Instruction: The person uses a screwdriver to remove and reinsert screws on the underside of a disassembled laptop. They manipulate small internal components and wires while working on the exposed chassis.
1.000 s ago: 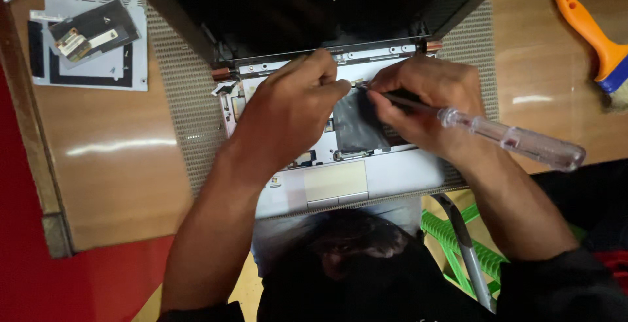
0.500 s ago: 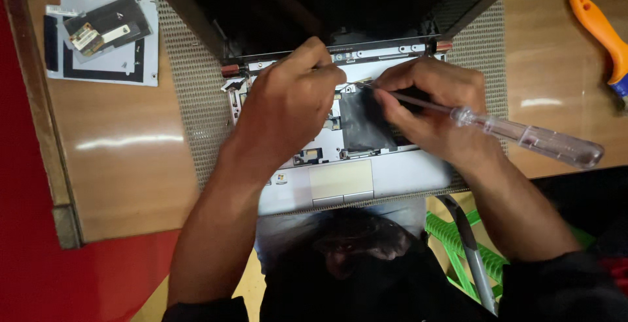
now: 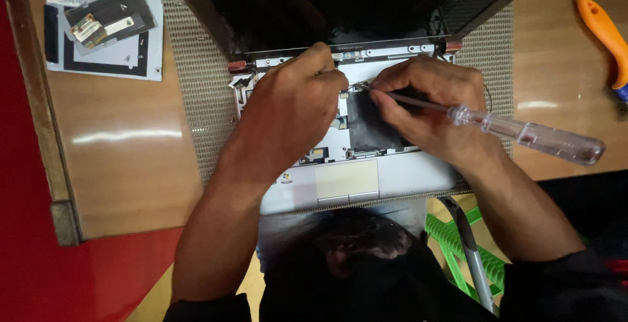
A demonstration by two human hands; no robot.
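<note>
A silver laptop base (image 3: 405,175) with its keyboard removed lies on a mesh mat (image 3: 196,99). The dark screen lid (image 3: 340,1) stands open behind it. My left hand (image 3: 294,106) presses down on the bare deck near the hinge, fingers curled. My right hand (image 3: 432,109) grips a screwdriver (image 3: 530,135) with a clear handle. Its thin metal tip points left at the deck, just beside my left fingertips. The touchpad (image 3: 347,179) shows below both hands.
A grey cover panel with a small circuit board (image 3: 108,24) lies at the back left of the wooden table (image 3: 124,165). An orange-handled brush (image 3: 605,34) rests at the far right. A green plastic chair part (image 3: 458,237) and a metal leg sit below the table edge.
Both hands stay at the same spot on the laptop deck. The view has shifted slightly, and the screwdriver handle has tilted a little lower to the right.
</note>
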